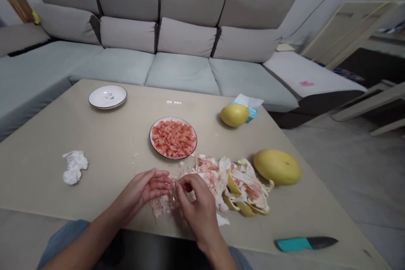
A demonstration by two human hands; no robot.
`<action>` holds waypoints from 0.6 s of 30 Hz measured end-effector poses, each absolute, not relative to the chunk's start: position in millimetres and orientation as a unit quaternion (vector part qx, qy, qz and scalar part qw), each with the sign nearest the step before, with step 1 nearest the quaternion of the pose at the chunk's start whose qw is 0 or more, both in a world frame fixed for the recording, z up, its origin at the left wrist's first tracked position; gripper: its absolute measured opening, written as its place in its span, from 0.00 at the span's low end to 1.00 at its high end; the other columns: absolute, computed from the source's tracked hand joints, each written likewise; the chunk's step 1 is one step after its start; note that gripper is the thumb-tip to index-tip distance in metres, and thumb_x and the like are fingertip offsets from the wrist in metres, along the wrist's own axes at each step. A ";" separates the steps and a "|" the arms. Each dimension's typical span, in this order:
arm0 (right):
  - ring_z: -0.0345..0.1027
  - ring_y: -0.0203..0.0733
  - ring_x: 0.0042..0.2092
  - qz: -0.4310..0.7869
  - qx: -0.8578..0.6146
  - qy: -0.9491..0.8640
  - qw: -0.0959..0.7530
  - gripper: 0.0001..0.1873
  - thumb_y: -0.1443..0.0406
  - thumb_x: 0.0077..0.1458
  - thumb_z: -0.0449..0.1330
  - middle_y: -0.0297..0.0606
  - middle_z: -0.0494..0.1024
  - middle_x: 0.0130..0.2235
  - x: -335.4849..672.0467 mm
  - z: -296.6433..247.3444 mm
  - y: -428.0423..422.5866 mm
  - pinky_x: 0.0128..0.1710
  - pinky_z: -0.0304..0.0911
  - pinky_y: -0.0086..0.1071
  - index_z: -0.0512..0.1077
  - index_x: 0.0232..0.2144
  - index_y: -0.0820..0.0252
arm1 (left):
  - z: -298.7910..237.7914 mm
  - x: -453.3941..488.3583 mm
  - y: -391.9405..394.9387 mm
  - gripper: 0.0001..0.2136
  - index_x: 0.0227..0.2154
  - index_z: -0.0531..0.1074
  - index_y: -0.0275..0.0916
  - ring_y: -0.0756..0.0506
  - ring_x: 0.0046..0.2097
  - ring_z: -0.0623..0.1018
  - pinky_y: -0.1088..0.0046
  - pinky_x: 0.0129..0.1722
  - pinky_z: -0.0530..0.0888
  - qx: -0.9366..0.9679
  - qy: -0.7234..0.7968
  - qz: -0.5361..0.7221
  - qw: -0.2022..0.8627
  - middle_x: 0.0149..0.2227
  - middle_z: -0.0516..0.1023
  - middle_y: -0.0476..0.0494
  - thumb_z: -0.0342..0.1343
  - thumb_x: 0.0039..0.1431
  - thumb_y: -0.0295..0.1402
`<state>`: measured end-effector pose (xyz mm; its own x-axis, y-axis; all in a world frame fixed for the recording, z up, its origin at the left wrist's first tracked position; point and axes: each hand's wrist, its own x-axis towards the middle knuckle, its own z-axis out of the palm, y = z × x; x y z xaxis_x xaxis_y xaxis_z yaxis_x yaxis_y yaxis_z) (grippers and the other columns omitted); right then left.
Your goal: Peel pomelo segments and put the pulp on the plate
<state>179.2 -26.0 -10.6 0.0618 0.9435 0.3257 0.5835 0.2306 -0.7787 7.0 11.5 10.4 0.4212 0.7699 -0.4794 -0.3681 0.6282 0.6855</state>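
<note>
Pale yellow pomelo rind and white pith lie in a loose heap on a beige bench with a smooth, slightly shiny top. The heap is soft and torn, with thick curved rind at its right side and pink shreds of pulp caught in the white skin. In the head view, the left hand is just beside the near left end of the heap. It is half open, and its fingers curve gently, close to the other hand. The right hand is over the left part of the heap, and its fingertips are pressed together in a pinch on a pale scrap of pomelo. The fingers hide most of this scrap, so its shape is hard to make out.

Beyond the hands, a round white plate with a dark rim holds many small pink-orange cubes of pomelo pulp. A shallow white dish stands farther left, and a crumpled white tissue lies at the left side. A large yellow pomelo sits just beside the heap, and a smaller yellow pomelo touches a tissue packet. A knife with a teal handle and dark blade lies near the bench edge. Behind is a grey fabric sofa. Denim-covered legs are cut off by the bottom of the view.
</note>
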 end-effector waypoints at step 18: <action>0.68 0.46 0.41 0.120 -0.576 -0.706 0.394 0.09 0.67 0.58 0.58 0.43 0.75 0.39 164.3 -15.9 -24.8 0.40 0.64 0.38 0.73 0.42 0.57 | 4.7 13.0 5.6 0.21 0.44 0.77 0.30 0.40 0.45 0.79 0.65 0.48 0.73 0.313 0.401 0.346 0.789 0.43 0.81 0.32 0.58 0.58 0.45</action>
